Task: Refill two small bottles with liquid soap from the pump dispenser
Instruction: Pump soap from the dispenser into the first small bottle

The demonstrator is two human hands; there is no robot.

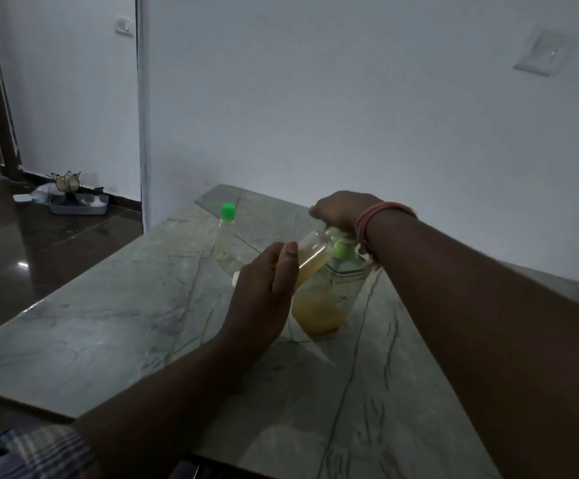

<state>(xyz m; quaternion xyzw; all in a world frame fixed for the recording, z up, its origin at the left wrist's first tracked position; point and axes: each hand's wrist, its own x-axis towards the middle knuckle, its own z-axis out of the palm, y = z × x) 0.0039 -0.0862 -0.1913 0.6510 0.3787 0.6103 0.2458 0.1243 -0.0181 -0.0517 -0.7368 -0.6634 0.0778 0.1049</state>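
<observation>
At the lower left of the frame a checked sleeve [35, 451] shows; from it the forearm runs up to the left hand [263, 299] at centre, whose grip is closed round a small open bottle [310, 259], tilted with its mouth up against the green spout; the bottle is about half full of amber soap; a small white thing, perhaps its cap, peeps out behind that hand, though I cannot tell for sure. Just right of it the pump dispenser [329, 299] stands on the marble worktop [108, 323], clear-walled, with soap low in it. The right hand [339, 210], bangles at the wrist, rests on the pump head [343, 248] with fingers curled over it, pressing. Further back, upper centre-left, the second small bottle [224, 233] stands upright and apart, green cap on, only a little liquid at its base. I judge the held bottle light, thin-walled and squeezable, slippery if soap runs down it; best taken round the mid-body, not the neck. The dispenser looks light enough to tip under an off-centre press. At far left, a tray [77, 205] lies on the floor.
</observation>
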